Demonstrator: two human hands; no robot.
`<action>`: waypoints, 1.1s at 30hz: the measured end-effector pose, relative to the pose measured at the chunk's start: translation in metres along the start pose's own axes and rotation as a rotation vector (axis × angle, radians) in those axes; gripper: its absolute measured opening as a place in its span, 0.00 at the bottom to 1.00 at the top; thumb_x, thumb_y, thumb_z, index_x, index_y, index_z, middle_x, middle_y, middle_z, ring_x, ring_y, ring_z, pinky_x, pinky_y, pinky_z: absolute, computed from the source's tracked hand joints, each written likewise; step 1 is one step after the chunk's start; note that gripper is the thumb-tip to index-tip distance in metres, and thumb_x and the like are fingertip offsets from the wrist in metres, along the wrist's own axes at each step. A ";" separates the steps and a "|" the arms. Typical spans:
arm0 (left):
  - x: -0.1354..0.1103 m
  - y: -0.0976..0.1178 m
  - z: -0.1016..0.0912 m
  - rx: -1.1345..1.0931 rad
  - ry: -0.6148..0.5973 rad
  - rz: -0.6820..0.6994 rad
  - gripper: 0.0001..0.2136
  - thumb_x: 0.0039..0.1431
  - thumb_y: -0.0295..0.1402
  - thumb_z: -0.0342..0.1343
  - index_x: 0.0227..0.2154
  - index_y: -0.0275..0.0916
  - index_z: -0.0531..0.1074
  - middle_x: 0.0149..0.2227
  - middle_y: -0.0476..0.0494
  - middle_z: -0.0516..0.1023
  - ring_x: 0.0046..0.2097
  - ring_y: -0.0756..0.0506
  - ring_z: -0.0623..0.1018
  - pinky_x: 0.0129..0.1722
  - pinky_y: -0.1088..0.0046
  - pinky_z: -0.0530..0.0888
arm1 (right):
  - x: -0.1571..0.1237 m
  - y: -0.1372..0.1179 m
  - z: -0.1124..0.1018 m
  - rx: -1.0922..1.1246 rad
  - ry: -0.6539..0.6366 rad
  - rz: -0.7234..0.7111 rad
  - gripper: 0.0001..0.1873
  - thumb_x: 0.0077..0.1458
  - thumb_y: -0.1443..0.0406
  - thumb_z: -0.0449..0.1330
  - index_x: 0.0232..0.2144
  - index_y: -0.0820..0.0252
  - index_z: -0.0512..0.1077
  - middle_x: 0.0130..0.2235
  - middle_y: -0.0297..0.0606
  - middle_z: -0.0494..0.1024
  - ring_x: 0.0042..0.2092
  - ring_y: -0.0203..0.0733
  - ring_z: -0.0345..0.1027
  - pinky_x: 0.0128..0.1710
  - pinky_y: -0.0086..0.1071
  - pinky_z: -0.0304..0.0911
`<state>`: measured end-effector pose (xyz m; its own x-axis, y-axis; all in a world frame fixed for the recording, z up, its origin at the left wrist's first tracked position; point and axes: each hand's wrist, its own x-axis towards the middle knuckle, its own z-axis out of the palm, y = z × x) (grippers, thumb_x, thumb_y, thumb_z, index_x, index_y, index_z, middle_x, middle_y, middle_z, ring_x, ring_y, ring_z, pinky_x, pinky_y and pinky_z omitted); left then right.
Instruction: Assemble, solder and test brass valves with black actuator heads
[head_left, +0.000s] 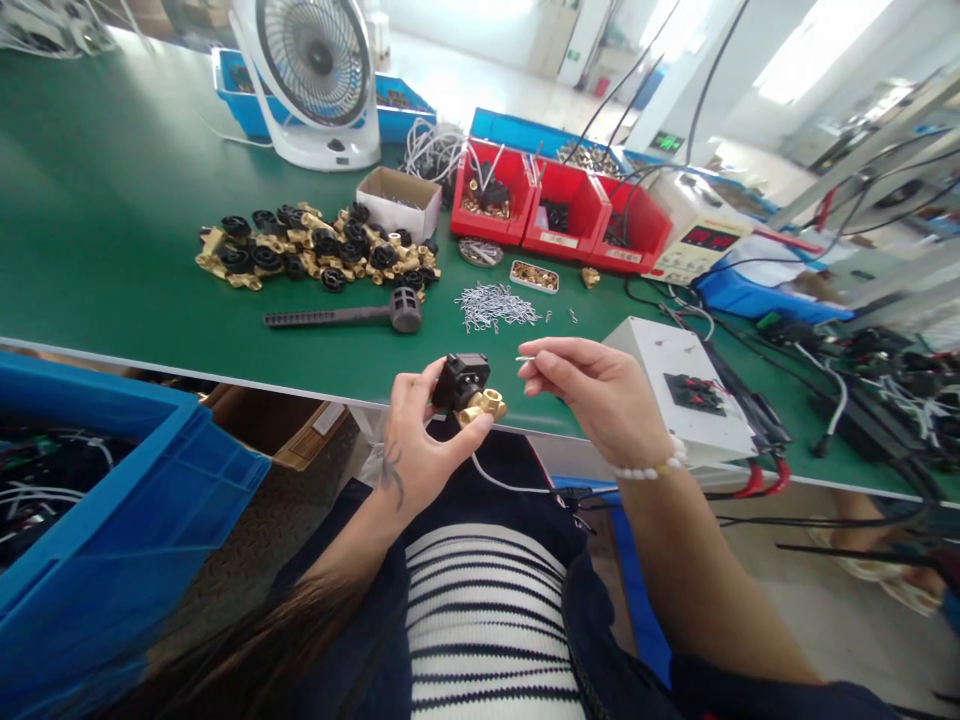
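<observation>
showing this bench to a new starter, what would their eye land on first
Probably the white fan at the green bench's back left, then three red bins to its right. Nearer, gold and black parts lie heaped behind a dark mallet. At the front edge, the left hand holds a black and gold unit.

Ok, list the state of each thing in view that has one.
Left hand: closed on unit
Right hand: pinching pin
Unit: held
Pin: held
Clips: loosely heaped
Mallet: lying flat
Carton: open
Red bins: open, stocked
Display: lit red
Fan: upright; running unclear
Crate: open, cables inside
</observation>
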<state>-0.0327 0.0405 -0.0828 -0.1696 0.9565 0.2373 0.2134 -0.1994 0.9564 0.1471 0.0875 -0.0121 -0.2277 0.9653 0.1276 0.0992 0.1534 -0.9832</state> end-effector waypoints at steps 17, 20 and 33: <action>-0.023 0.051 -0.016 0.222 -0.060 0.331 0.34 0.50 0.37 0.65 0.60 0.35 0.63 0.46 0.41 0.65 0.48 0.43 0.71 0.47 0.63 0.78 | -0.039 -0.045 0.006 -0.316 0.055 -0.352 0.04 0.59 0.66 0.63 0.32 0.55 0.78 0.31 0.32 0.78 0.30 0.33 0.71 0.30 0.27 0.70; -0.025 0.057 -0.017 0.280 -0.048 0.363 0.34 0.50 0.39 0.64 0.59 0.33 0.64 0.45 0.41 0.66 0.46 0.44 0.71 0.47 0.63 0.78 | -0.041 -0.054 0.007 -0.447 -0.022 -0.375 0.08 0.62 0.67 0.60 0.35 0.53 0.79 0.33 0.33 0.78 0.32 0.35 0.71 0.33 0.29 0.70; -0.026 0.068 -0.021 0.341 -0.056 0.421 0.33 0.50 0.39 0.64 0.57 0.27 0.66 0.43 0.40 0.67 0.45 0.45 0.71 0.46 0.67 0.77 | -0.042 -0.062 0.015 -0.614 -0.074 -0.435 0.06 0.60 0.71 0.60 0.35 0.56 0.74 0.35 0.32 0.78 0.37 0.36 0.72 0.39 0.29 0.70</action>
<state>-0.0340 -0.0022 -0.0203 0.0477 0.8206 0.5695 0.5533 -0.4964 0.6689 0.1360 0.0338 0.0418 -0.4317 0.7774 0.4576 0.5023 0.6285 -0.5939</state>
